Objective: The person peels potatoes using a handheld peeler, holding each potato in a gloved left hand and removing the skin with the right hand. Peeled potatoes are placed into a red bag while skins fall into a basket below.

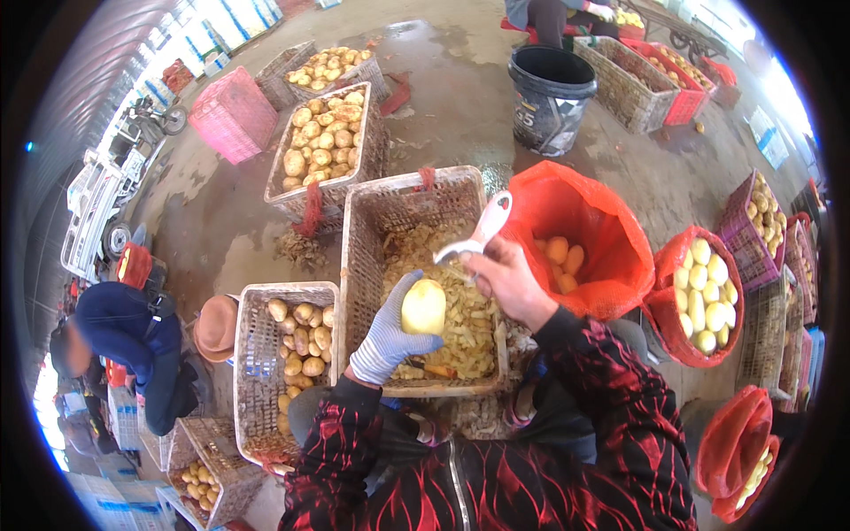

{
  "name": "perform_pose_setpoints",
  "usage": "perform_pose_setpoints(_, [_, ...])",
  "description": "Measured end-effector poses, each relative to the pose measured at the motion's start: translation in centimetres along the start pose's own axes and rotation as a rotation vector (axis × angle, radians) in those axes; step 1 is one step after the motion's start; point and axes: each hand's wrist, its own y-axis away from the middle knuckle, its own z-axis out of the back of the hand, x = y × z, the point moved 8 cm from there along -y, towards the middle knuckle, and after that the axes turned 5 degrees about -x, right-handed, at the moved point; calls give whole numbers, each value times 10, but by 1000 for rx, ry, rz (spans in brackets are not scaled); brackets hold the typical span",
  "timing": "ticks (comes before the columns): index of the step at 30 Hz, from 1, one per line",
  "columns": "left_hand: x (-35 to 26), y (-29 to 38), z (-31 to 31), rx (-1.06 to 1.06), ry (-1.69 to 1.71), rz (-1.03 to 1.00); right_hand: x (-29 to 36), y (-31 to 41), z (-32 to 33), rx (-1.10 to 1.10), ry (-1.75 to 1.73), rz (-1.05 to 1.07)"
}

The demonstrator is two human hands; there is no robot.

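Observation:
My left hand (392, 338), in a striped knit glove, holds a peeled potato (424, 307) above a plastic crate (412, 189) of potato peelings (458, 325). Bare, my right hand (508, 279) grips a vegetable peeler (479, 232) with a white handle, up and to the right of the potato. The peeler and the potato are apart. Among the peelings near the crate's front lies a tool with an orange handle (438, 370). To the right of the crate, an open red mesh sack (584, 219) holds several peeled potatoes.
A crate (252, 372) of unpeeled potatoes stands at left, another (332, 136) beyond. A black bucket (553, 99) stands ahead. At right is a red sack (664, 299) full of peeled potatoes. A person in dark blue (139, 338) bends at far left; another (551, 20) sits at the top.

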Motion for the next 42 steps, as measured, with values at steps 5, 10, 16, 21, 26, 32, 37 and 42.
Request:
perform_pose_setpoints(5, [14,-1,-5,13,339,194,-17,20,-29,78,-197,-67])
perform_pose_setpoints(10, [4,-5,0,-121,-289,-75,-9,9,-11,-6,27,26])
perform_pose_setpoints(16, [11,-9,6,-235,-576,-187,-14,29,-39,122,330,89])
perform_pose_setpoints(21, [-5,0,-3,-255,-674,-359,-43,-25,36,-201,107,-2])
perform_pose_setpoints(26, [-11,-3,2,-327,-813,-373,-24,20,-35,84,127,14])
perform_pose_setpoints(32, [-24,6,-7,-313,-894,-556,-40,-19,24,-174,110,-64])
perform_pose_setpoints(37, [-11,0,8,-321,-770,-379,-23,23,-34,105,169,103])
perform_pose_setpoints(42, [3,3,19,-217,-480,-265,-31,-14,13,-198,-20,-38])
